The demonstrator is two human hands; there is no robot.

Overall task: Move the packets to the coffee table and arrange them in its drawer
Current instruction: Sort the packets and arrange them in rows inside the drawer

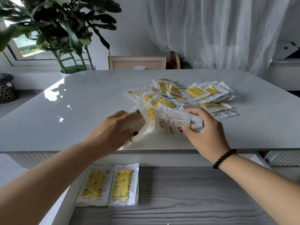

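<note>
A loose pile of white and yellow packets (pixel 191 95) lies on the glossy white coffee table (pixel 81 103), right of its middle. My left hand (pixel 116 129) grips a packet (pixel 134 125) at the near edge of the pile, thumb on top. My right hand (pixel 204 132) grips another packet (pixel 177 124) turned printed side up, thumb pressed on its face. Below the tabletop the drawer (pixel 186 192) stands pulled out, with a grey wood-grain floor. Two packets (pixel 95 185) (pixel 124 184) lie side by side at its left end, yellow faces up.
A large leafy potted plant (pixel 65 33) stands behind the table's far left corner. A wooden-framed chair back (pixel 137 62) sits behind the far edge. White curtains (pixel 219 30) hang at the back right. A patterned basket (pixel 7 93) sits at the far left.
</note>
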